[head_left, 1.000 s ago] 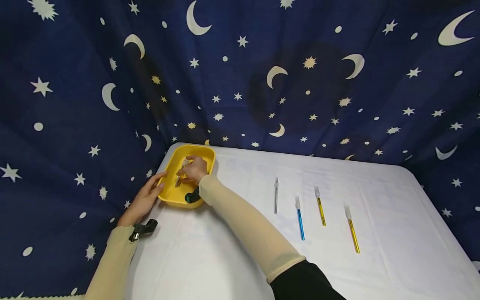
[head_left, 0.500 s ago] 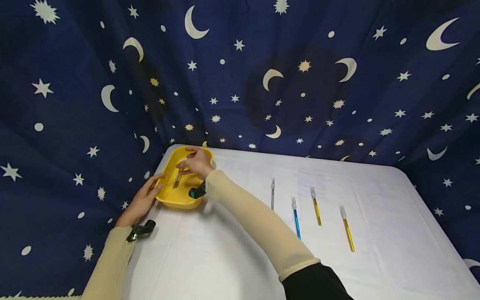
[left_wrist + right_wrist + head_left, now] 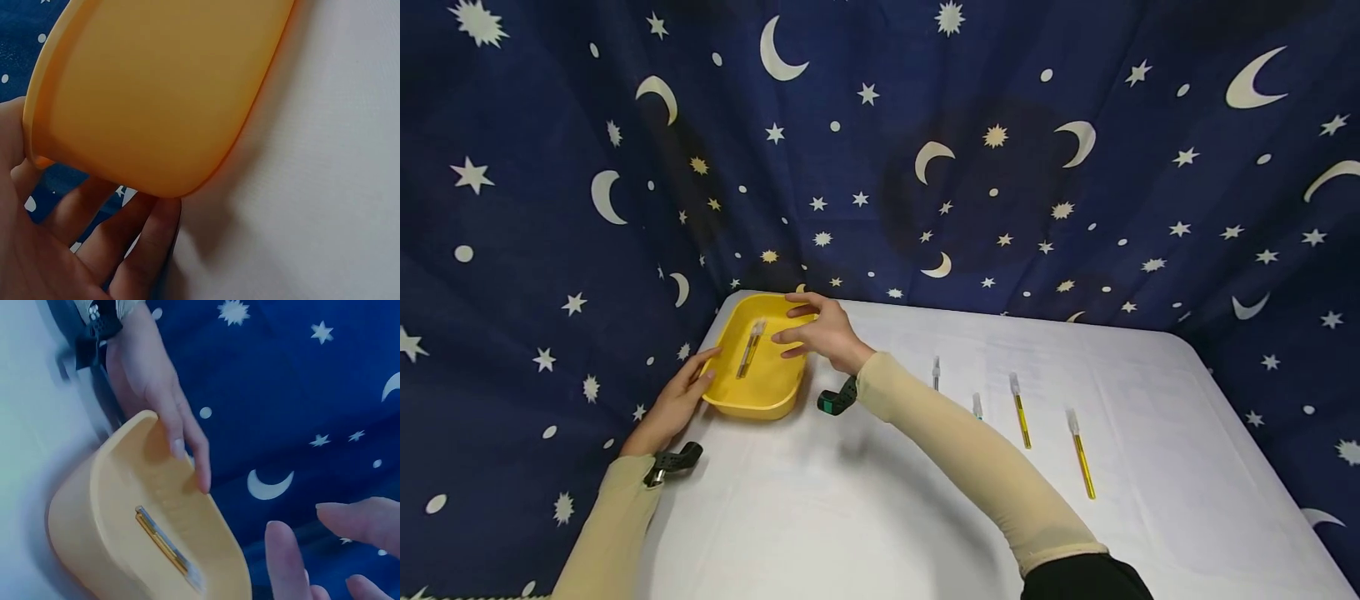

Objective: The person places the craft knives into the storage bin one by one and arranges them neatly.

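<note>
A yellow plastic tray [image 3: 762, 403] stands at the table's far left corner. My left hand [image 3: 675, 406] holds its left side near the front corner; the left wrist view shows fingers [image 3: 159, 228] against the outer wall. Inside lie two capped craft knives [image 3: 749, 352] side by side, one silver and one gold in the right wrist view. My right hand [image 3: 827, 335] is over the tray's right rim, fingers spread and nothing held. On the table are a silver craft knife [image 3: 936, 375], a blue one [image 3: 977, 405] mostly hidden by the right forearm, and two gold ones, left [image 3: 1021, 412] and right [image 3: 1082, 457].
A white cloth [image 3: 820, 500] covers the table. Dark blue curtain fabric [image 3: 850, 167] with moons and stars hangs behind it and along both sides. Each wrist carries a black camera mount, the right one [image 3: 837, 397] low over the cloth.
My right hand has let go of a craft knife in the tray and moved right, to the rim. The right forearm now covers parts of the silver and blue knives. My left hand stays.
</note>
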### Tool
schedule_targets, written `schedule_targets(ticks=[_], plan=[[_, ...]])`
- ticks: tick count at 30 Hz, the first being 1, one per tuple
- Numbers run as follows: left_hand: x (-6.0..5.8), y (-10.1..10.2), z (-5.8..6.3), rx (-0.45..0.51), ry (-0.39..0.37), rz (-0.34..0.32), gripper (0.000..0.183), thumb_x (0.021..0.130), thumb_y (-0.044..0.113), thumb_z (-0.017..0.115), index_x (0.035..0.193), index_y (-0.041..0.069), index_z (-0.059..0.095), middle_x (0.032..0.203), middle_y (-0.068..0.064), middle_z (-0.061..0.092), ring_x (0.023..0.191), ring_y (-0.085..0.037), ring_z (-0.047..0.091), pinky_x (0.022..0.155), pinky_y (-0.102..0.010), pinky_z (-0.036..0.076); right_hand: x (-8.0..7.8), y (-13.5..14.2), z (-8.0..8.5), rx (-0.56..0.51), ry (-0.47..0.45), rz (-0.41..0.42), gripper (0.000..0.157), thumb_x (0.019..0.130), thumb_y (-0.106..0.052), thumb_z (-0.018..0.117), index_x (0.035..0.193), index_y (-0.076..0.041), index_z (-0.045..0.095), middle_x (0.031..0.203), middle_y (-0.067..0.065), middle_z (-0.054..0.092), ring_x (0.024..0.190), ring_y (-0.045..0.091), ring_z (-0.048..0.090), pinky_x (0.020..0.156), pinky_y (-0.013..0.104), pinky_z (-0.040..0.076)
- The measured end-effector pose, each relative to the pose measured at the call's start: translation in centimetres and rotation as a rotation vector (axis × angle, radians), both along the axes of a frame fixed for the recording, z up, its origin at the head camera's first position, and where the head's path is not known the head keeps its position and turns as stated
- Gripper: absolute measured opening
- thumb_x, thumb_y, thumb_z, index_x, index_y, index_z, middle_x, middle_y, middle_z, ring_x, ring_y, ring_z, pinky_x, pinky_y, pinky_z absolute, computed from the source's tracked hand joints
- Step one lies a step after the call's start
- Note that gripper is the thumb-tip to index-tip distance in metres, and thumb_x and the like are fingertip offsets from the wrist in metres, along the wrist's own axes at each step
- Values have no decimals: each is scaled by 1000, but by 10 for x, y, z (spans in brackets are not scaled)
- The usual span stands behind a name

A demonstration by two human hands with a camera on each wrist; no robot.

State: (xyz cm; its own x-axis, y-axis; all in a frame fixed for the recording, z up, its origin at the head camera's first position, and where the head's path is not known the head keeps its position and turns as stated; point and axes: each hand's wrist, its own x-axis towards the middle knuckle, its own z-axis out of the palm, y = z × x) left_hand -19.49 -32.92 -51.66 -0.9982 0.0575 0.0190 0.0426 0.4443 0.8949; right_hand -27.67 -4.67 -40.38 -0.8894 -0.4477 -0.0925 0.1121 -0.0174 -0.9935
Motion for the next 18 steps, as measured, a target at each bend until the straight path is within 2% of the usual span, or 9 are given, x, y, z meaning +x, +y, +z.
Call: schedule_targets(ticks=[3, 4, 5, 6, 10, 14, 18], plan=[[1, 0, 1, 5, 3, 6, 57, 121, 24, 45, 173, 8, 29, 179, -22, 20, 164, -43, 19, 130, -50, 26, 6, 14, 7, -5, 27, 26, 73, 88, 12, 86, 153, -6, 59, 134, 16, 59, 95, 31, 76, 85, 57, 65], [1, 0, 2, 4, 4, 9, 57, 121, 24, 45, 173, 8, 29, 179, -22, 20, 164, -43, 18, 130, -56, 24, 8, 18, 9, -7, 38, 38, 73, 88, 11, 85, 154, -6, 59, 136, 16, 59, 96, 31, 75, 84, 55, 66], [1, 0, 2, 4, 8, 10, 56, 121, 23, 45, 172, 7, 29, 179, -22, 20, 164, -43, 17, 130, -57, 24, 10, 23, 10, -7, 51, 49, 72, 89, 10, 85, 154, -7, 59, 138, 17, 59, 97, 30, 74, 82, 54, 66], [1, 0, 3, 3, 5, 14, 56, 121, 23, 45, 172, 7, 29, 179, -22, 19, 164, -43, 16, 128, -65, 22, 11, 27, 11, -11, 62, 58, 72, 89, 9, 85, 154, -7, 59, 138, 17, 59, 97, 30, 73, 82, 54, 66], [2, 2, 3, 5, -7, 29, 57, 121, 24, 44, 173, 8, 29, 180, -21, 19, 165, -42, 16, 128, -64, 22, 18, 45, 10, -9, 105, 84, 69, 91, 4, 86, 154, -8, 59, 140, 17, 61, 101, 30, 74, 84, 60, 65], [3, 5, 3, 4, -30, 42, 57, 121, 25, 44, 174, 9, 28, 180, -20, 18, 164, -42, 17, 129, -62, 23, 27, 62, 2, -22, 125, 91, 66, 93, 3, 84, 153, -7, 60, 142, 22, 61, 102, 30, 74, 81, 60, 65], [4, 4, 3, 1, -17, 31, 57, 121, 26, 44, 173, 9, 29, 180, -21, 18, 164, -43, 18, 128, -63, 23, 38, 74, -5, -35, 138, 85, 64, 93, 3, 83, 152, -8, 61, 143, 22, 62, 102, 29, 74, 79, 59, 66]])
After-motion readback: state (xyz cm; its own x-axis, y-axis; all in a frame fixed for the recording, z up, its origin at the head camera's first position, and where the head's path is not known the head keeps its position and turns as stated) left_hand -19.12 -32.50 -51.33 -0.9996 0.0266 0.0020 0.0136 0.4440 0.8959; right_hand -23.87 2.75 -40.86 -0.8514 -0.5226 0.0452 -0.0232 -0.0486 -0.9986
